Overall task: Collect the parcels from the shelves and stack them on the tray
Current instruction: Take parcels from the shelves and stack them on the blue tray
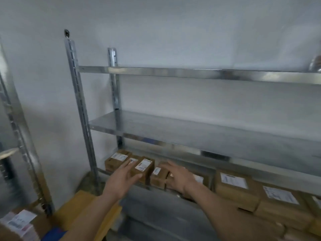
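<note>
Where both hands reach, small parcel (142, 168) between left hand (121, 178) and right hand (178, 178), fingers spread.

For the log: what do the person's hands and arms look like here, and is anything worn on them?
Both hands are bare: no gloves, rings or watch show on the left hand or the right hand. Both forearms are bare to the frame edge. A bit of blue fabric shows at the bottom left, perhaps clothing; the picture is too blurred to tell.

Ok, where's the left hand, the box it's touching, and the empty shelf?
left hand (121, 180), head view, back of the hand
box (145, 168), head view, its white label
shelf (199, 133), head view, bare top surface
</note>
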